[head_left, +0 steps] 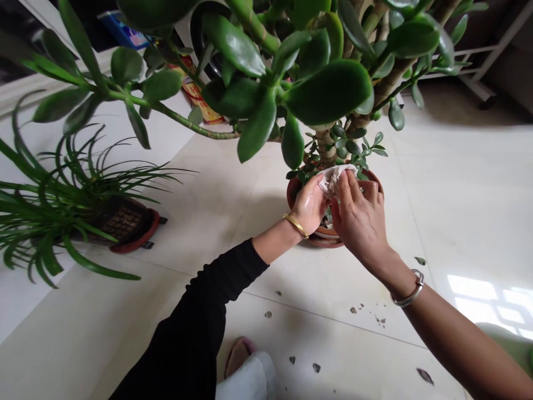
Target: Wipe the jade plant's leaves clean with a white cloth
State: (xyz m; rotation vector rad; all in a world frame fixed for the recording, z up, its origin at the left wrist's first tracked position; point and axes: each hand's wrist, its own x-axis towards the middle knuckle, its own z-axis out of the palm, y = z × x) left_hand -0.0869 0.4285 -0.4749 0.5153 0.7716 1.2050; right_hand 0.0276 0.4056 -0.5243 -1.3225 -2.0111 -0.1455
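A crumpled white cloth (334, 180) is pressed against the small leaves at the base of a large jade plant (326, 145). My left hand (308, 204) cups it from below, and my right hand (358, 214) pinches it from above. The thick-stemmed plant grows in a round terracotta pot (321, 238) just behind my hands. My fingers hide part of the pot and soil. A black sleeve and gold bangle mark my left arm, and a silver bangle circles my right wrist.
Left of the jade plant stands a long-leaved plant (58, 205) in a dark pot on a red saucer (137, 233). Fallen leaf bits (316, 367) lie on the pale tile floor. Colourful packets (195, 94) sit behind the foliage, and a white metal rack (483, 61) stands at upper right.
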